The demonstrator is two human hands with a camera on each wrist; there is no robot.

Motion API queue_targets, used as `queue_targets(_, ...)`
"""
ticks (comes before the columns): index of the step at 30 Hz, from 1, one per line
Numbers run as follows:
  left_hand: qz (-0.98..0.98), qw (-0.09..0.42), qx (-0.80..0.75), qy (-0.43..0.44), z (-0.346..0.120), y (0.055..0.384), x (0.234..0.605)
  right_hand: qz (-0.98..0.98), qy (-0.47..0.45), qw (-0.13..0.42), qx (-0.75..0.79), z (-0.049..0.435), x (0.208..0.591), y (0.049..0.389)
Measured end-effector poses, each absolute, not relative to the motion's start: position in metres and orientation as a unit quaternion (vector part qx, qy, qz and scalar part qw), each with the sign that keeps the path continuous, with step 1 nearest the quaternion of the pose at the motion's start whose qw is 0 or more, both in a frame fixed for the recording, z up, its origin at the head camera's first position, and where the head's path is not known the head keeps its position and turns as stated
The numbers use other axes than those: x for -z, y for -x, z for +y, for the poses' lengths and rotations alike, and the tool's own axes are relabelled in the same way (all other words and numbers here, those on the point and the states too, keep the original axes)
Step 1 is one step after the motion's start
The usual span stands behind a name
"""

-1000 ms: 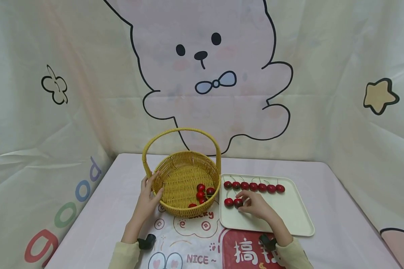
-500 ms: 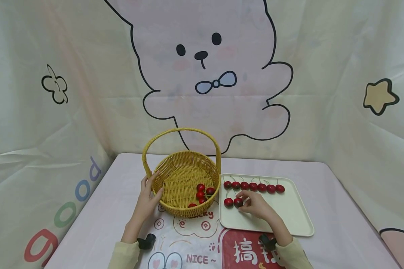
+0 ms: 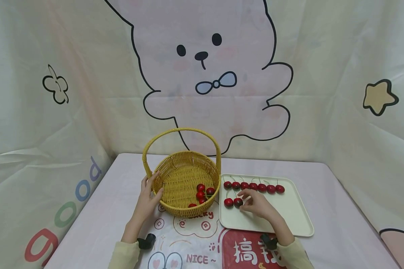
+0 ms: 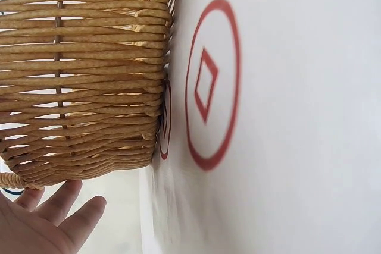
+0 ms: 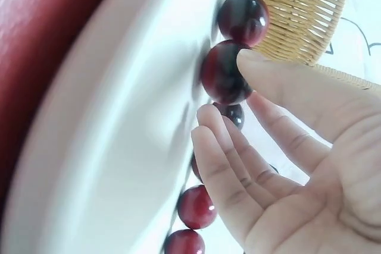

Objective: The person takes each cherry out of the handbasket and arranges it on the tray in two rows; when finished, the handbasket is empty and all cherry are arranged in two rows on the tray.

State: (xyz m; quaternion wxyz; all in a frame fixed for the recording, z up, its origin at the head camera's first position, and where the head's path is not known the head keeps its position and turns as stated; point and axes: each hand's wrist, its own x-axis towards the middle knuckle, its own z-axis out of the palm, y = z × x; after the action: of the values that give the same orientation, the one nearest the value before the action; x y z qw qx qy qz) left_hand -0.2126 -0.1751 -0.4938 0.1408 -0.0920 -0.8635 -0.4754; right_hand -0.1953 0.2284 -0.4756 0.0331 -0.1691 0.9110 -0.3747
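Observation:
A yellow woven basket (image 3: 185, 213) with a tall hoop handle holds several red cherries (image 3: 200, 195) at its right side. My left hand (image 3: 149, 198) rests on its left rim near the handle's foot; in the left wrist view, relaxed fingers (image 4: 83, 221) lie by the woven wall. Over the cream tray (image 3: 276, 216), my right hand (image 3: 256, 203) is at the right-hand cherry (image 3: 238, 203) of a front pair. In the right wrist view the thumb overlaps that dark red cherry (image 5: 226, 72), the other fingers extended loosely below it. The left cherry of the pair (image 3: 228, 203) sits beside it.
A row of several stemmed cherries (image 3: 253, 186) lines the tray's back edge. The tray stands right of the basket on a white printed tablecloth (image 3: 175, 239). Behind the table hangs a curtain (image 3: 309, 112) with a cartoon bear.
My right hand has shifted slightly right, away from the front pair, while that cherry stays in place. My left hand and the basket have not moved.

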Motion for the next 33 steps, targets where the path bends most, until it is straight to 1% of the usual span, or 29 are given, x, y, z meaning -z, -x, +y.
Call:
queue_targets(6, -0.864, 0.142, 0.475, 0.092, -0.175, 0.213, 0.494, 0.907, 0.159, 0.014, 0.39, 0.226, 0.469, 0.193)
queue_targets(16, -0.862, 0.142, 0.478, 0.092, -0.176, 0.211, 0.495, 0.903, 0.162, -0.045, 0.395, 0.213, 0.46, 0.189)
queue_targets(27, -0.864, 0.141, 0.475, 0.093, -0.176, 0.213, 0.496, 0.898, 0.196, -0.114, 0.377, 0.195, 0.453, 0.185)
queue_targets(33, -0.863, 0.138, 0.477, 0.093, -0.175, 0.214, 0.495, 0.891, 0.221, -0.133, 0.373, 0.184, 0.454, 0.185)
